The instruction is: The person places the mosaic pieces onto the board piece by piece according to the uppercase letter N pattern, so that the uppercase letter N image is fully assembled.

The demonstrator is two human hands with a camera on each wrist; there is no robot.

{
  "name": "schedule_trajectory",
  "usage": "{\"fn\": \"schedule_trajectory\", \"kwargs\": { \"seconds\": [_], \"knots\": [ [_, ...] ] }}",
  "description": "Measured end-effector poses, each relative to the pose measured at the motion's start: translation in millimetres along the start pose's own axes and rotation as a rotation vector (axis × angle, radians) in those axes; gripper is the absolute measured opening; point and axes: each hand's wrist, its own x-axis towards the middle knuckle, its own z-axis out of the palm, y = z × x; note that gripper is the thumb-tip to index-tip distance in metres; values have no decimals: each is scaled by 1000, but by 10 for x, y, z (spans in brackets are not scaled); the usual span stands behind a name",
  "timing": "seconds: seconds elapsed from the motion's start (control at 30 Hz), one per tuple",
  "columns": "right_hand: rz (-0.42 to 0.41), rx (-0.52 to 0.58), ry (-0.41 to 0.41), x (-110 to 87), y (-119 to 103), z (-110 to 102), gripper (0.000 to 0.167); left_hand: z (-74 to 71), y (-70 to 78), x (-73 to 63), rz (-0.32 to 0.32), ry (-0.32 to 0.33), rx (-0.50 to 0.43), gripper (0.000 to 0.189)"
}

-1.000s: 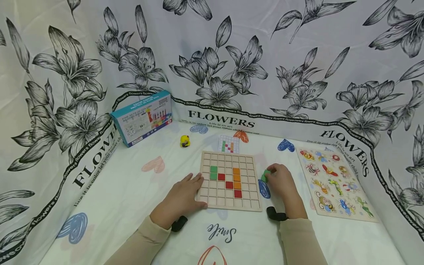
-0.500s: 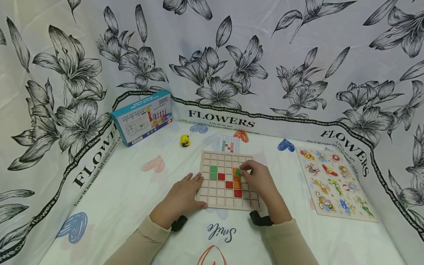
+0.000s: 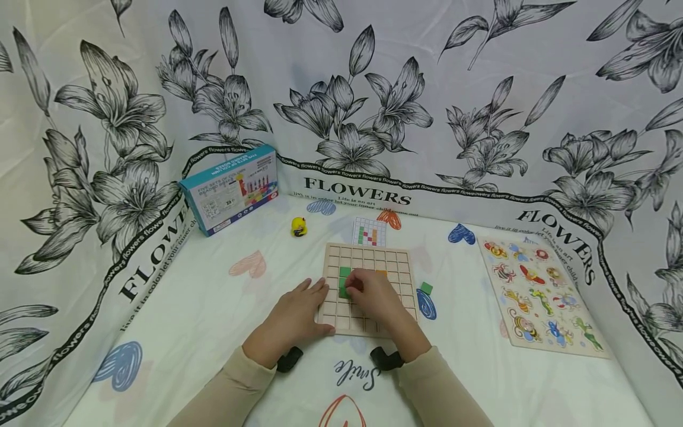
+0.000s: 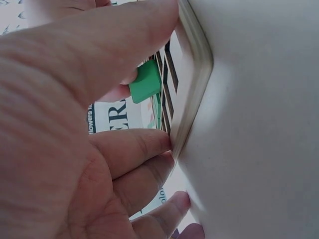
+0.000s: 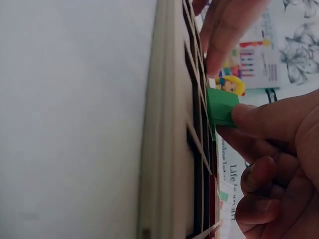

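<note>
My right hand (image 3: 377,299) is over the left part of the wooden grid board (image 3: 368,331), pinching a green square tile (image 5: 223,106) between thumb and finger. In the left wrist view that green tile (image 4: 145,82) stands tilted at the board's surface. Just behind it, another green tile (image 3: 345,271) lies in a cell. An orange tile (image 3: 381,274) shows beyond the hand, which hides most of the other coloured tiles. My left hand (image 3: 294,317) rests against the board's left edge and near corner, fingers extended. A loose green tile (image 3: 426,288) lies right of the board.
Behind the board lies a pattern card (image 3: 369,232) with coloured squares. A yellow toy duck (image 3: 299,226) and a blue-topped box (image 3: 232,190) stand at the back left. An insect puzzle board (image 3: 539,296) lies at the right. Flower-printed cloth (image 3: 341,107) hangs behind.
My right hand has carried a green tile from beside the board's right edge leftward to the green column. Another green tile is now visible on the cloth there. The left hand has stayed in place.
</note>
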Motion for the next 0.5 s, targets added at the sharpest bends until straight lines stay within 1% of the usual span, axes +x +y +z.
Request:
{"fn": "schedule_trajectory", "kwargs": {
  "seconds": [0.1,0.27,0.5],
  "knots": [
    [7,-13,-14,-13,-20,16,1,-1,2,4,1,0,1,93],
    [32,-16,-34,-27,-47,26,7,4,-2,12,-3,-2,10,93],
    [33,-84,-27,-51,-75,44,5,13,-6,17,-5,-3,9,93]
  ]
}}
